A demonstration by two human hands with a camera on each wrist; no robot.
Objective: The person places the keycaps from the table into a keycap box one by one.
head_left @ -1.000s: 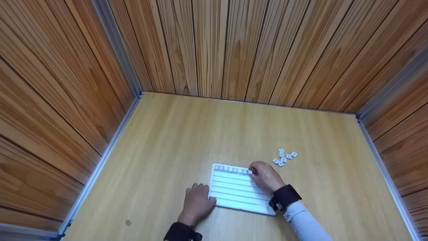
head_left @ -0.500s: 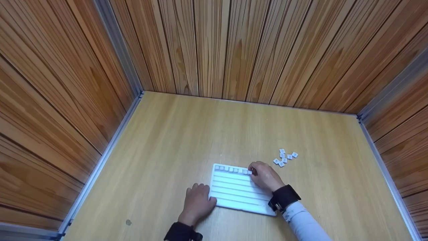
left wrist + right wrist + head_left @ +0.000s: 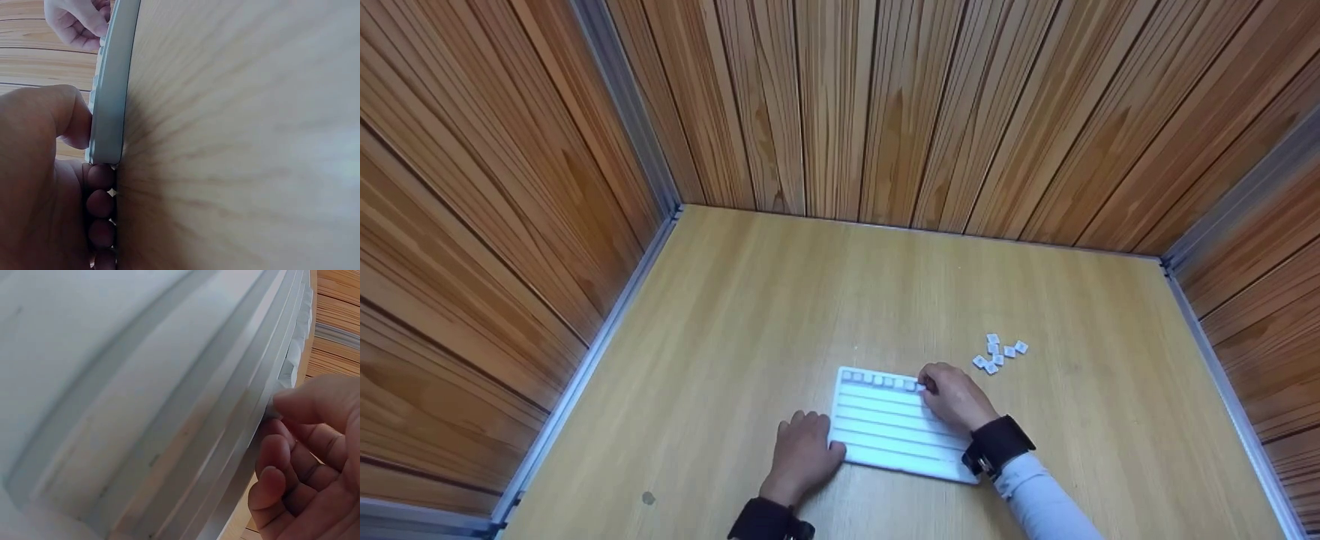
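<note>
A white ridged board (image 3: 896, 439) lies flat on the table, with several small white square tiles (image 3: 877, 380) standing along its far row. My left hand (image 3: 802, 454) steadies its left edge; in the left wrist view the thumb (image 3: 76, 121) hooks over the face while the fingertips (image 3: 101, 177) sit at the side, close to the table. At the right end of the tile row, my right hand (image 3: 958, 397) pinches a small white tile (image 3: 272, 406) between thumb and forefinger against the board. Most of that tile is hidden by the fingers.
Several loose white tiles (image 3: 997, 360) lie in a cluster beyond the right hand. Wood-panelled walls (image 3: 840, 112) with grey metal edging (image 3: 649, 259) enclose the table (image 3: 780, 300). A small round grey spot (image 3: 648, 498) marks the tabletop at front left.
Both hands and the board stay almost where they were. The pinched tile shows slightly less beside the right fingertips than before.
</note>
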